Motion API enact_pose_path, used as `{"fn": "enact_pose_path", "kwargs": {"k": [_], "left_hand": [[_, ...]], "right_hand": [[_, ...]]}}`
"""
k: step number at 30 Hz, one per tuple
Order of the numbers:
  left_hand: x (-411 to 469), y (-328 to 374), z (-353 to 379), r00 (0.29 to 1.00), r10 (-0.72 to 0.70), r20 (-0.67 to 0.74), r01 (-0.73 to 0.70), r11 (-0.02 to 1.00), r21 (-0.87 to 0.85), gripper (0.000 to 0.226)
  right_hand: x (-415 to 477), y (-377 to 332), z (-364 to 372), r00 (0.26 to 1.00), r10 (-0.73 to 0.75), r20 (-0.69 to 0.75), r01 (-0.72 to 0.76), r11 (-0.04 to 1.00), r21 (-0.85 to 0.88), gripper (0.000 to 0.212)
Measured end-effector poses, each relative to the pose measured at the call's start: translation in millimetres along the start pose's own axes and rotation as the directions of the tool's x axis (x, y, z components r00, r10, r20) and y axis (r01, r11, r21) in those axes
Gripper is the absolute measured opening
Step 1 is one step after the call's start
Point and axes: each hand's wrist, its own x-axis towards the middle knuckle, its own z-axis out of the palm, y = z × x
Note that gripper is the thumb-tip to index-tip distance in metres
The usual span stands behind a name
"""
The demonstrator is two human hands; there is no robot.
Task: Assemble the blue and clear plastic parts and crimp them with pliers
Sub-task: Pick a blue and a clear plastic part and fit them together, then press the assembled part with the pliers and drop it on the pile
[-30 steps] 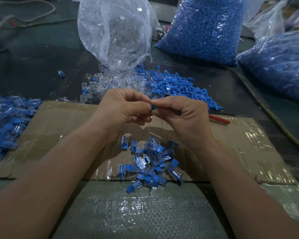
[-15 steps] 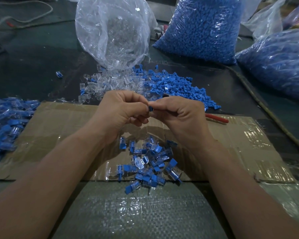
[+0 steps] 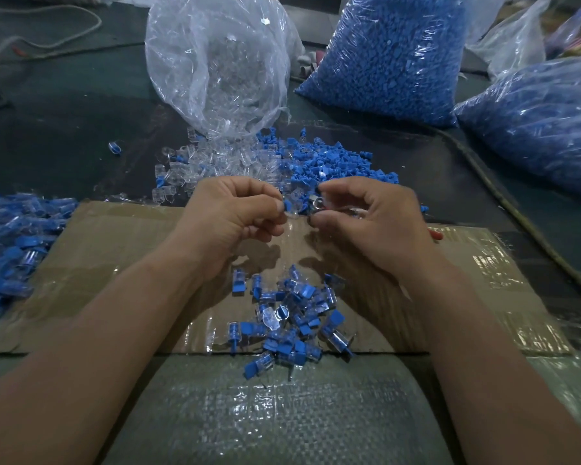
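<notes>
**Hands**
- Left hand (image 3: 235,214): above the middle of the worktop (image 3: 64,129). Fingers curled, thumb and forefinger clamped together on a small blue-and-clear plastic piece (image 3: 287,209).
- Right hand (image 3: 369,218): just beside the left hand, the two apart. Fingers curled, thumb and forefinger pinching a small clear plastic piece with a blue tip (image 3: 317,199). Something clear glints under the curled fingers; what it is cannot be told.

**Stock on the worktop**
- Flat brown taped cardboard sheet (image 3: 114,250): along the near side, below both hands.
- Heap of joined blue-and-clear parts (image 3: 292,317): on the cardboard's near edge, between the forearms.
- Larger heap of joined blue-and-clear parts (image 3: 10,236): at the left edge.
- Loose clear plastic shells (image 3: 215,162): mid-worktop, spilling from the open transparent bag of clear shells (image 3: 215,62) behind them.
- Loose small blue plastic plugs (image 3: 336,162): touching the clear shells on their right side.
- Full transparent bag of blue plugs (image 3: 389,55): far side.
- Second bag of blue plugs (image 3: 534,122): at the right edge.
- Single stray blue part (image 3: 114,148): alone, left of the clear shells.
- Red-handled pliers (image 3: 435,235): on the cardboard, mostly hidden behind the right hand, only the handle end showing.
- Grey-green woven plastic sack (image 3: 275,414): at the near edge, meeting the cardboard's near edge.
</notes>
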Motion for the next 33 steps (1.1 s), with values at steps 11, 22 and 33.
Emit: {"fn": "enact_pose_path", "kwargs": {"k": [11,22,33], "left_hand": [[3,-1,-5,1.0,-0.018,-0.007,0.017,0.997,-0.081,0.007],[4,-5,-5,1.0,-0.003,0.021,0.005,0.995,-0.103,0.007],[6,-8,-4,0.999,0.028,-0.033,-0.033,0.986,-0.162,0.011]], "right_hand": [[6,34,-33,0.854,0.449,0.263,-0.283,0.824,-0.49,0.093],[6,24,-30,0.941,0.321,0.11,-0.228,0.838,-0.496,0.047],[1,10,-27,0.993,0.094,-0.071,-0.113,0.926,-0.359,0.035]]}}
